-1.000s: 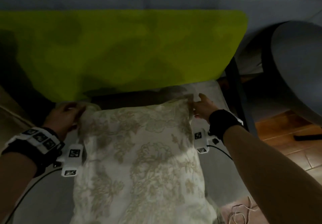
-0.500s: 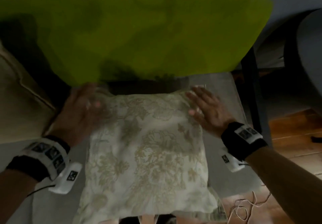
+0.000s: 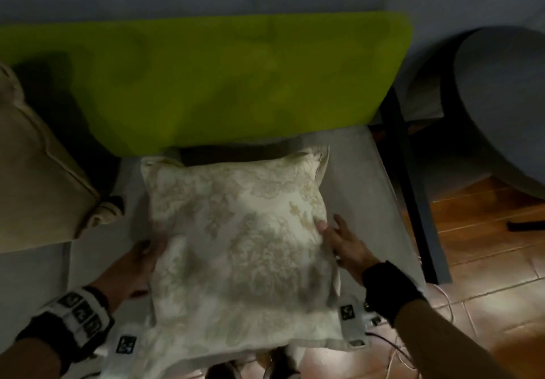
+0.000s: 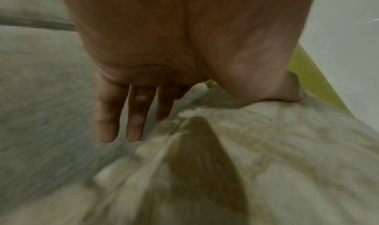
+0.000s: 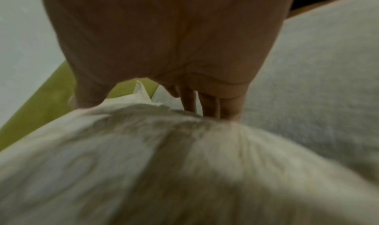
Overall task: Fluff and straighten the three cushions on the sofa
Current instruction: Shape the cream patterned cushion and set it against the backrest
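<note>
Cushion work stood at the squeezing stage, as I judged it: the floral cushion point(image 3: 239, 240) lay flat on the grey sofa seat point(image 3: 362, 190), its far edge just short of the green backrest cushion point(image 3: 224, 83), and I had both hands on its sides. My left hand point(image 3: 135, 263) pressed against the left edge, thumb resting on the top fabric while the straight fingers point(image 4: 106, 115) ran down alongside the seam toward the seat. My right hand point(image 3: 345, 246) mirrored it on the right edge, thumb on top, fingers point(image 5: 209, 105) extended and tucked against the side. Neither hand curled around the fabric, as far as the blurred wrist views showed; both were spread and pushing inward. I read that placement as the way to bunch the filling toward the middle and plump it. A beige cushion point(image 3: 35, 166) sat at the left, apart from this one. Next, I supposed, the floral one would need standing against the backrest.
</note>
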Tool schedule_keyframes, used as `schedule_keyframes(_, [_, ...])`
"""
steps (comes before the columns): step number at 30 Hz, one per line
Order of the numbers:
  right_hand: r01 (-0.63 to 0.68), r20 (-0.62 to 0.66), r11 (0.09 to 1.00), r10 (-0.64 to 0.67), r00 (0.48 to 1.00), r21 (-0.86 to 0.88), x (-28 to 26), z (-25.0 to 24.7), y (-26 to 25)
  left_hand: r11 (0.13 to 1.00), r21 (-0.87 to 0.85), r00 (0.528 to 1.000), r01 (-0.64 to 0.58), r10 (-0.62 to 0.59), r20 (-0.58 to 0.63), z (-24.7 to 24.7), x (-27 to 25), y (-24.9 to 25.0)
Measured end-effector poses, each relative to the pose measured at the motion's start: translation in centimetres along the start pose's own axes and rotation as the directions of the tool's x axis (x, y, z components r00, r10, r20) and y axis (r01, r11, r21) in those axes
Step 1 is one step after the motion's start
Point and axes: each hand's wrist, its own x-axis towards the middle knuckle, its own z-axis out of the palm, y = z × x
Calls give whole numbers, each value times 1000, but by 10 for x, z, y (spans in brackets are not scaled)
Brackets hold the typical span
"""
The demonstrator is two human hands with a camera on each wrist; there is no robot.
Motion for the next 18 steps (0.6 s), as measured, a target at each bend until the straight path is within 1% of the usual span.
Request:
schedule_keyframes(2, [-11,-2,999,11,1000,40,-5,9,5,999,-24,996,-36,38,77,8,-6,-5])
schedule_keyframes(3, [-5,-11,998,5,1000,55,-10,10,5,996,-25,994,-80,82,78,12,-9,-3])
schedule_keyframes(6, [55,-11,995,-55,998,77,-19,-2,8,975,-18,974,-223,223,25,19,-24,21])
schedule_keyframes(9, [118,-77,974,-105,991,192,-35,-30,5,913,20,913,-407,406,23,24,-41,55])
schedule_keyframes(11, [179,-131,946,-148,980,272,-42,-54,-4,867,46,868,-497,496,32,31,-41,81])
schedule_keyframes(13, [269,-206,929,-220,954,253,-45,-82,-22,827,-14,824,-563,562,73,46,-39,113])
schedule_keyframes(15, [376,-291,908,-314,904,187,-39,-113,-45,783,-117,774,-611,622,120,59,-31,143])
schedule_keyframes(17, [481,-304,864,-423,854,148,-30,-139,-71,742,-152,735,-653,669,108,68,-19,168])
schedule_keyframes(18, [512,-289,845,-458,841,150,-27,-149,-84,726,-150,723,-671,686,87,73,-12,178])
